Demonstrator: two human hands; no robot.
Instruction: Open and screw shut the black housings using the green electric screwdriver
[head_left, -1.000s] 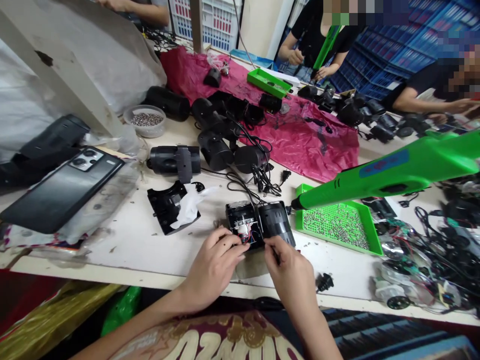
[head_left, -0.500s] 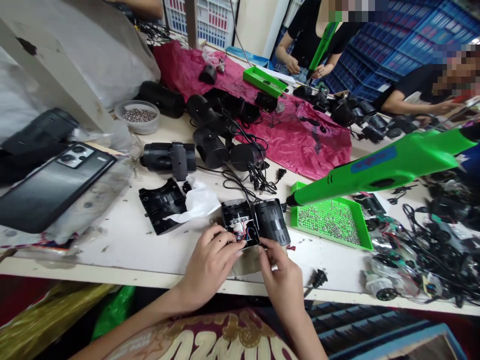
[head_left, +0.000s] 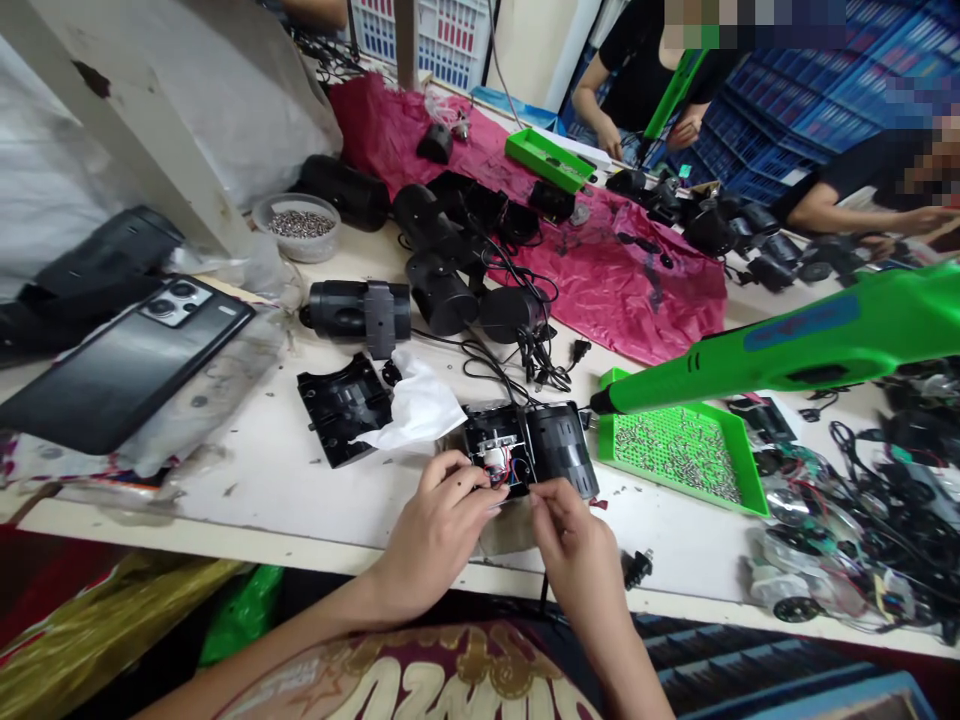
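Observation:
An opened black plastic housing [head_left: 474,432], with a white part and red and blue wires [head_left: 513,466] inside, lies at the table's front. My left hand [head_left: 439,515] is closed at its near left edge, fingertips at the wires. At the near right corner, the thumb and index finger of my right hand [head_left: 581,540] are pinched together; what they hold is too small to tell. A dark cord shows below that hand. Touching the housing's right side is a black slotted cylinder [head_left: 564,448]. Left of it lie a white cloth-like sheet [head_left: 424,405] and a black half-shell [head_left: 345,408].
A green electric screwdriver [head_left: 750,350] reaches over a green tray [head_left: 754,490] of screws. Wired parts [head_left: 817,540] pile up at right; a plug [head_left: 638,568] lies nearer. A phone [head_left: 127,360] and screw tub [head_left: 296,228] are left. Two people work opposite, beyond pink plastic sheeting [head_left: 622,290].
The whole scene has shifted slightly right in view. My right hand has turned a little at the housing's corner, and a cord now shows beneath it. My left hand keeps its place on the housing.

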